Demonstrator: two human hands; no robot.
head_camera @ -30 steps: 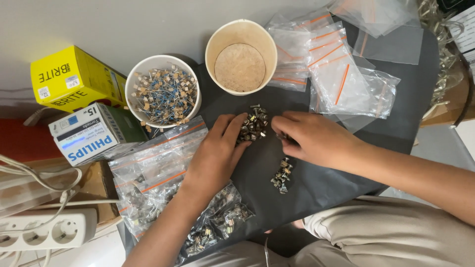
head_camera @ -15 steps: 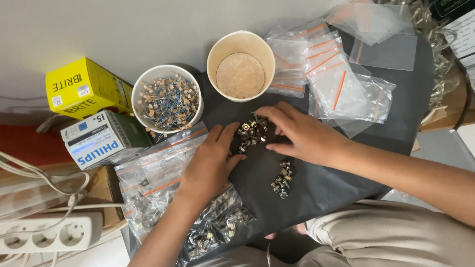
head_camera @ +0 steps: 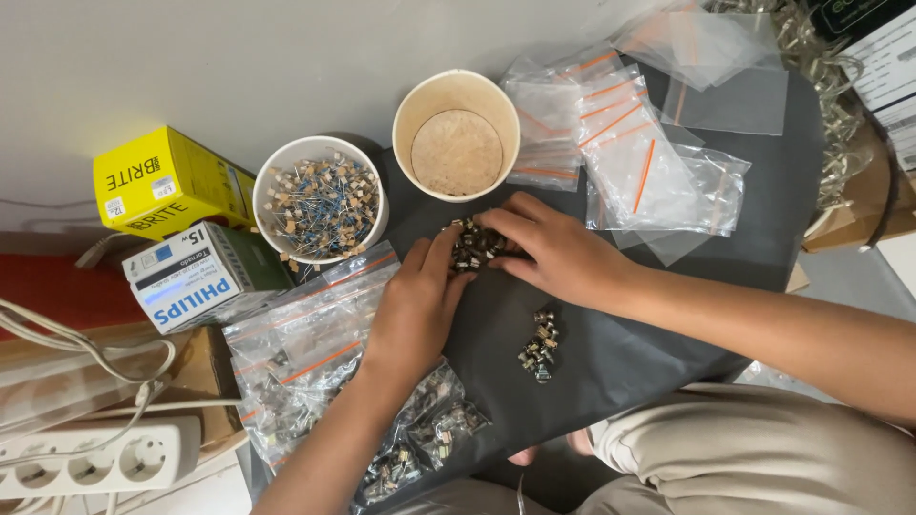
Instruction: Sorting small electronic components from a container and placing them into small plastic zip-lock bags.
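Both hands, left hand (head_camera: 415,305) and right hand (head_camera: 558,253), loosely open, fingertips on roundish, axis-less component pile (head_camera: 474,245).

Yellow carton (head_camera: 167,181) far left; white-blue-green carton (head_camera: 205,275) touching below; white label (head_camera: 892,57) top right

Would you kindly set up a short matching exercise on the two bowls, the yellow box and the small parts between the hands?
Things:
1. white bowl
2. tan paper bowl
3. yellow box
4. pile of small metal parts

States or places:
A. at the far left, by a white and blue box
B. holds nothing loose
C. between the left hand and right hand
D. full of blue and tan components

Pairs: 1-D, 2-B, 3-A, 4-C
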